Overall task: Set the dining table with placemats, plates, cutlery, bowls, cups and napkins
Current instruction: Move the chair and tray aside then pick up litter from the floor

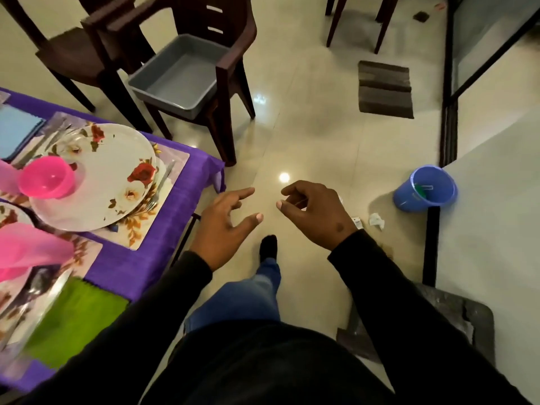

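Note:
The table with a purple cloth (163, 229) fills the left side. On it lies a floral placemat (172, 168) bearing a floral plate (117, 171), a pink cup (46, 178) and a fork (159, 185). A blue napkin (16, 131) sits at the far left, a green napkin (73, 317) near the front, and a pink bowl (26, 252) is blurred at the left edge. My left hand (225, 226) and my right hand (312, 211) hang over the floor beside the table corner, fingers loosely curled, holding nothing.
A grey tub (178, 74) rests on a dark brown chair (228, 62) beyond the table corner. A blue bin (426, 188) stands on the floor at the right, near scraps of paper (375, 220). A dark mat (385, 89) lies further off. My foot (268, 247) is stepping forward.

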`<move>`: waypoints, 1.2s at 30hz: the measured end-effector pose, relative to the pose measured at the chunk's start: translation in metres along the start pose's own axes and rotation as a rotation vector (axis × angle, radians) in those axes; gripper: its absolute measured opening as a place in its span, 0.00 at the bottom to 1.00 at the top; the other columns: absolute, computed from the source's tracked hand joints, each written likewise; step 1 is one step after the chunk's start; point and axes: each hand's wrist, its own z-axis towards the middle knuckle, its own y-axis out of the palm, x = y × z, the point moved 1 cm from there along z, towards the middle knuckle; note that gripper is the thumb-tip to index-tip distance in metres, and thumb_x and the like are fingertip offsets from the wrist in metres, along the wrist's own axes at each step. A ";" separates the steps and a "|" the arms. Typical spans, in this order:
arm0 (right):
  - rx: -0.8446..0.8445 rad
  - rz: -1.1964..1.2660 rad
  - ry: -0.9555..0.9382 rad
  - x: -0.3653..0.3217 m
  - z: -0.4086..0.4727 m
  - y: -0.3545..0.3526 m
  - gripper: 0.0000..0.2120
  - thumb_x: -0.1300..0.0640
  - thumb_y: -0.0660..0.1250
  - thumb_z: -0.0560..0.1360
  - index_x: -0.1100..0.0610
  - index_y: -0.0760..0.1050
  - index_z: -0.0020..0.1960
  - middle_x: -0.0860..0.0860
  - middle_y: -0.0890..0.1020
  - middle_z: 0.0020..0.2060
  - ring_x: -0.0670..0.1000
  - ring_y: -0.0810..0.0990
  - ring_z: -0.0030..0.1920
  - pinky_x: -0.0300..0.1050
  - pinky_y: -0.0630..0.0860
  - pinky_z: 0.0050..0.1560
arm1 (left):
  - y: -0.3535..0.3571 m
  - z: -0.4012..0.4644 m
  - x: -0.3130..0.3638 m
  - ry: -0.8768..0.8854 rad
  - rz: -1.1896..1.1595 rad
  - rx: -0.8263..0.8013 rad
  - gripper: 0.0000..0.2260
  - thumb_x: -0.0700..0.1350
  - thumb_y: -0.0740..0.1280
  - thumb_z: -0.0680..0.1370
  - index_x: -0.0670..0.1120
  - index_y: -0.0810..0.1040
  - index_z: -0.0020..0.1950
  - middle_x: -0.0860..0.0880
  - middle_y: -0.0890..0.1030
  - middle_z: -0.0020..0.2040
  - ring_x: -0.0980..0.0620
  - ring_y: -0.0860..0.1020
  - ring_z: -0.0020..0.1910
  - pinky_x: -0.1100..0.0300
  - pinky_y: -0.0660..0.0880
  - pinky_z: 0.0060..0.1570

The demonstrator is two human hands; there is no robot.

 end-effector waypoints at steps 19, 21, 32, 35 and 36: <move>-0.001 -0.088 -0.045 -0.013 0.345 -0.130 0.12 0.48 0.71 0.76 0.52 0.81 0.56 0.43 0.83 0.43 0.43 0.81 0.45 0.39 0.78 0.49 | 0.001 0.357 0.037 -0.150 -0.337 0.029 0.17 0.48 0.72 0.78 0.53 0.78 0.67 0.55 0.82 0.55 0.62 0.80 0.53 0.58 0.80 0.56; -0.011 -0.071 -0.054 -0.012 0.378 -0.134 0.11 0.50 0.72 0.76 0.53 0.81 0.55 0.45 0.83 0.44 0.44 0.81 0.45 0.40 0.79 0.49 | -0.002 0.391 0.042 -0.167 -0.329 0.040 0.17 0.48 0.72 0.78 0.54 0.78 0.66 0.56 0.81 0.55 0.63 0.80 0.53 0.63 0.79 0.55; -0.262 -0.003 -0.258 -0.032 0.619 -0.155 0.08 0.50 0.70 0.77 0.52 0.80 0.54 0.46 0.82 0.45 0.44 0.80 0.45 0.39 0.78 0.47 | -0.027 0.561 0.046 -0.426 -0.434 0.250 0.14 0.42 0.71 0.78 0.47 0.80 0.64 0.47 0.84 0.53 0.52 0.82 0.54 0.69 0.76 0.49; -0.399 -0.055 -0.317 -0.051 0.685 -0.145 0.08 0.51 0.71 0.76 0.53 0.80 0.53 0.47 0.82 0.46 0.46 0.80 0.46 0.44 0.80 0.49 | -0.042 0.599 0.040 -0.541 -0.581 0.401 0.11 0.42 0.71 0.79 0.48 0.81 0.61 0.45 0.85 0.52 0.50 0.83 0.53 0.66 0.76 0.46; -0.432 -0.075 -0.342 -0.059 0.700 -0.141 0.09 0.51 0.71 0.76 0.54 0.80 0.53 0.48 0.82 0.47 0.47 0.80 0.46 0.45 0.79 0.50 | -0.047 0.607 0.038 -0.589 -0.635 0.451 0.10 0.43 0.70 0.79 0.49 0.82 0.60 0.45 0.86 0.51 0.49 0.83 0.53 0.62 0.77 0.47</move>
